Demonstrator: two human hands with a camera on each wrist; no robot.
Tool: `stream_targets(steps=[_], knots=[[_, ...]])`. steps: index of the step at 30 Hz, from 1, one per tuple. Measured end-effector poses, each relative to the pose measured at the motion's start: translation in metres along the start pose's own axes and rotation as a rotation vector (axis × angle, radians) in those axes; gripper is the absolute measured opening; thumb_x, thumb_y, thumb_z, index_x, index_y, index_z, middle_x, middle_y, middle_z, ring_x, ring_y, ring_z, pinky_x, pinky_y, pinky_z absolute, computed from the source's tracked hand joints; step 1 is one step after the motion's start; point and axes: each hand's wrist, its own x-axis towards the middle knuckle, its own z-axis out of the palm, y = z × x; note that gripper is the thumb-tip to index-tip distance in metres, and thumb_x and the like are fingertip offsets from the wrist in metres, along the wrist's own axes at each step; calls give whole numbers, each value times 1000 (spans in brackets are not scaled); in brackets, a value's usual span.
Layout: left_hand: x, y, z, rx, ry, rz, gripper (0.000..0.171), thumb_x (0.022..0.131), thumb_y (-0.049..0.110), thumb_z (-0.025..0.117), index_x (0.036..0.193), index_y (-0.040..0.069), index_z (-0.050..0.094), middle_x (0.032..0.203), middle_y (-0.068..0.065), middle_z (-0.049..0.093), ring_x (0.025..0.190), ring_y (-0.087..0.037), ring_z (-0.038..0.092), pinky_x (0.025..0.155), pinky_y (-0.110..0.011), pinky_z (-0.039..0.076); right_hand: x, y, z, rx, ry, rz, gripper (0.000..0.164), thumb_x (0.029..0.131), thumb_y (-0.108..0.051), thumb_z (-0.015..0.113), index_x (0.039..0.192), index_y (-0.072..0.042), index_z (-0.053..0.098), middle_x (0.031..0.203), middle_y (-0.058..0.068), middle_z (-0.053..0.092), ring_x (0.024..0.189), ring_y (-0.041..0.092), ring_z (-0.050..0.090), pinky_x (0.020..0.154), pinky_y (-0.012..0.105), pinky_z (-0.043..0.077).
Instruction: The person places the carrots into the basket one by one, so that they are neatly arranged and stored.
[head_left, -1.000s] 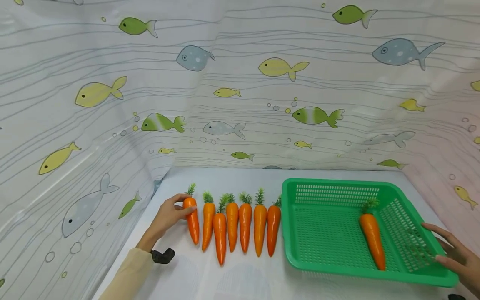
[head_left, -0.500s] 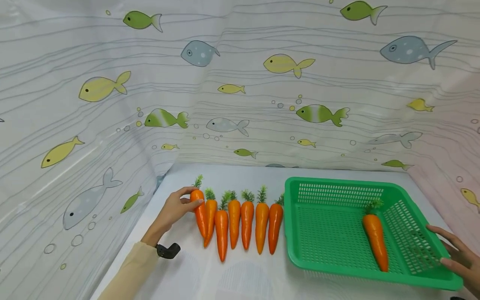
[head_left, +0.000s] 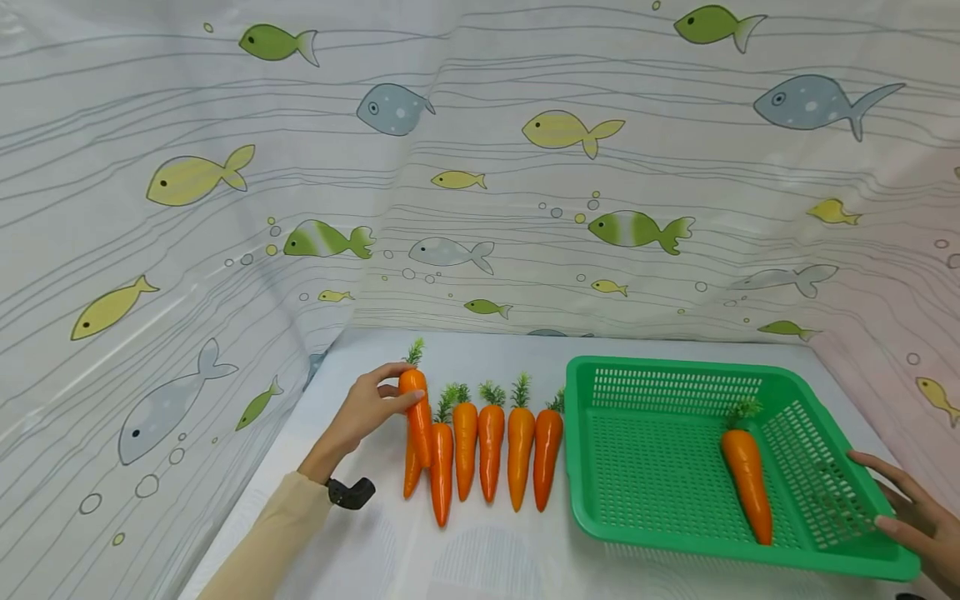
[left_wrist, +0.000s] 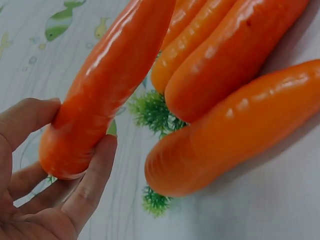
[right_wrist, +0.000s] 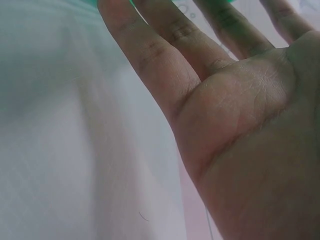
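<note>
Between thumb and fingers, my left hand (head_left: 371, 406) pinches an orange carrot (head_left: 417, 425) near its thick leafy end, tip pointing down. In the left wrist view this carrot (left_wrist: 107, 75) is tilted above the others, with the thumb and fingers on either side of its thick end. It partly covers another carrot (head_left: 411, 475) lying behind it at the left end of the row. My right hand (head_left: 918, 517) touches the right rim of the green plastic basket (head_left: 675, 546), its fingers extended. One carrot (head_left: 747, 486) with a green top lies in the basket's right part.
Several more carrots lie side by side on the white table (head_left: 420, 567), from a bright orange carrot (head_left: 442, 475) to a darker carrot (head_left: 547, 458) beside the basket's left wall. A fish-patterned curtain (head_left: 480, 167) stands behind and along both sides.
My left hand has lifted the leftmost carrot and carried it rightward and a little away, over the neighbouring carrot. The right hand stays at the basket's rim; the basket has not visibly moved.
</note>
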Motion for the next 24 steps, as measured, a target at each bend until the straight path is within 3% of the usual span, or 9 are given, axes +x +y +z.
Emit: stream_targets(steps=[4,7,17,24], knots=[[4,6,5,-8,-9,13,58,91,37,81,142,20,59,145,-8,55,116,-28,66,89,-43,58,0,-1,1,-131,29,43,80,102,16,37,166,-17,3,152,-20,18,121,-14,45,70,31,60],[6,11,9,-21,-29,29,59,90,37,82,142,20,59,144,-8,56,113,-28,66,91,-43,58,0,-1,2,-151,40,58,80,103,15,39,167,-18,3,150,-21,20,120,-16,44,69,31,60],[20,27,27,-67,-88,87,64,90,35,83,144,15,57,142,-9,57,107,-26,67,93,-46,56,0,-2,2,-51,45,12,80,100,20,36,166,-13,5,154,-17,20,123,-13,46,70,29,60],[24,39,42,-104,-142,107,64,90,33,83,146,17,56,125,-10,68,103,-31,69,92,-51,56,2,-4,3,19,14,-48,80,98,24,33,166,-9,5,158,-16,18,126,-9,46,71,30,60]])
